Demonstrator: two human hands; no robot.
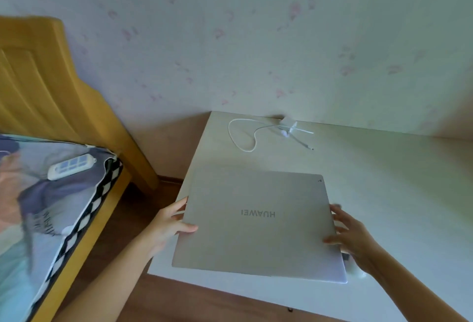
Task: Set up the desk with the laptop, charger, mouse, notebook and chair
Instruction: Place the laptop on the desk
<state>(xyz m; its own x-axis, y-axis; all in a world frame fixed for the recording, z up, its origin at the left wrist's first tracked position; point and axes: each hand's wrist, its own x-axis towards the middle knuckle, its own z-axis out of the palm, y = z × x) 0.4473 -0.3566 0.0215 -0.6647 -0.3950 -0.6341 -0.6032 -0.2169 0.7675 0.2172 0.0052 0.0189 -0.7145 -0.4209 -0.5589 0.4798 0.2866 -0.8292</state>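
A closed silver laptop (256, 222) lies on the white desk (384, 181), its logo upside down to me. My left hand (169, 222) grips its left edge, thumb on the lid. My right hand (350, 234) holds the right edge, fingers spread over the lid's corner. Under the laptop's near right corner a white notebook (341, 277) peeks out. A white charger with its looped cable (252, 135) rests at the back of the desk by the wall. A small white object, perhaps the mouse (357, 270), is mostly hidden behind my right wrist.
A bed with a yellow wooden headboard (51, 86) and patterned bedding (46, 206) stands to the left. A white power strip (70, 165) lies on the bedding. Brown floor (143, 209) separates bed and desk. A floral wall backs the desk.
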